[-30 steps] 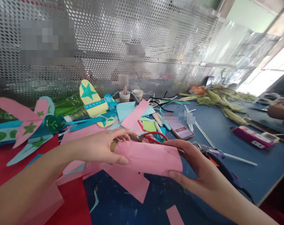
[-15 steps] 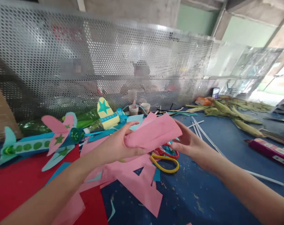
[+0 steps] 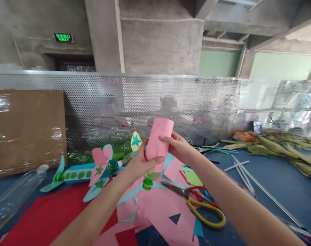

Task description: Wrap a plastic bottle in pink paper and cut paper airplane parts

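Your scissors [image 3: 196, 201] lie on the counter [image 3: 273, 181] near its front edge, right of the paper scraps [image 3: 160, 212]. The paper planes [image 3: 78, 171] sit left of them, toward the back edge; the stalks [image 3: 278, 150] crowd the far right corner.

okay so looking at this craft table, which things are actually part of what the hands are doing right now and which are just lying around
In use:
- pink paper wrapped around a bottle
- green bottle cap showing below the paper
- left hand gripping it from below
- right hand pressing the paper's edge

Lying about:
- scissors
- paper airplane
- clear bottle
- cardboard
- white sticks
- corn husks
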Demonstrator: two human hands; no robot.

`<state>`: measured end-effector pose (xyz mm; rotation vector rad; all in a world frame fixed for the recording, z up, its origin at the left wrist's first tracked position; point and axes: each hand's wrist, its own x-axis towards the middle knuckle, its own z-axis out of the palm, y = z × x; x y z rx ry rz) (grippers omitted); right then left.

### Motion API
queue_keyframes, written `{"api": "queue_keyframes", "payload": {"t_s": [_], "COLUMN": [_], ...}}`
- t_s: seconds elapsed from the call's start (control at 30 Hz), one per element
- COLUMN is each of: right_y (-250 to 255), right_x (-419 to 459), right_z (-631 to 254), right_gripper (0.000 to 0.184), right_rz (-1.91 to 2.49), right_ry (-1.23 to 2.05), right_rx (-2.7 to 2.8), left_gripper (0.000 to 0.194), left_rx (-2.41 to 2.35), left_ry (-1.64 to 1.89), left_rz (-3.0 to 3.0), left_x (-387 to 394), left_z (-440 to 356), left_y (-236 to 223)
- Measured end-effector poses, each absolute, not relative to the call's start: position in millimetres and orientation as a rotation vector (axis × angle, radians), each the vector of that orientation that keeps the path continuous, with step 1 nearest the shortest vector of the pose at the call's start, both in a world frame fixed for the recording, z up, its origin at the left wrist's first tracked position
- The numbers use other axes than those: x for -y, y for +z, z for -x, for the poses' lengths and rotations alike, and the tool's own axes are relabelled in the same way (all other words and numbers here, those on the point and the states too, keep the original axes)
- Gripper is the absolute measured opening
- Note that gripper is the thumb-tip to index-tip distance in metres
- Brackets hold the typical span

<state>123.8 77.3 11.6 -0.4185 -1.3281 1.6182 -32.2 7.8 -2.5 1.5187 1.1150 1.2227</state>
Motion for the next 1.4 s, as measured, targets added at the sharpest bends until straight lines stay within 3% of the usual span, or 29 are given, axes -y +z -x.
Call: {"api": "queue_keyframes", "payload": {"t_s": [0.3,0.5,0.63,0.87,1.07,1.2,1.4], "right_y": [-7.9,-3.1,11.9,25.4,29.9,25.7,12.4], "right_x": [-102.3,-105.2,-93.1,-78.5,-74.7,-79.9,-100.3], "right_z": [-111.8,-131.1,-143.5,-153.6,-155.4,-153.3,-144.9], "right_gripper": [0.048,0.042,0.055,0.081,0.064,0.061,0.054], "right_rz": [0.359,0.248,0.157,0.099,0.073,0.301,0.508], "right_ry": [1.659,1.632,1.578,1.403,1.315,1.415,1.518], "right_rx": [1.417,1.592,1.76,2.002,2.052,1.784,1.522], "left_gripper": [0.095,0.096,0.11,0.1,0.098,0.105,0.094], "left_rx": [-1.12,-1.12,-1.081,-1.002,-1.004,-1.007,-1.035], "left_ry": [1.05,0.982,0.992,1.215,1.254,1.216,1.255], "left_rz": [-1.547,-1.672,-1.748,-1.834,-1.813,-1.698,-1.405], "left_x": [-17.1,-23.6,-22.8,-20.0,-16.0,-14.4,-7.7], "left_z": [58.7,61.9,53.5,34.7,26.1,24.0,17.9], "left_y": [-12.4,-23.9,-29.1,-40.8,-42.0,-42.3,-36.6]}}
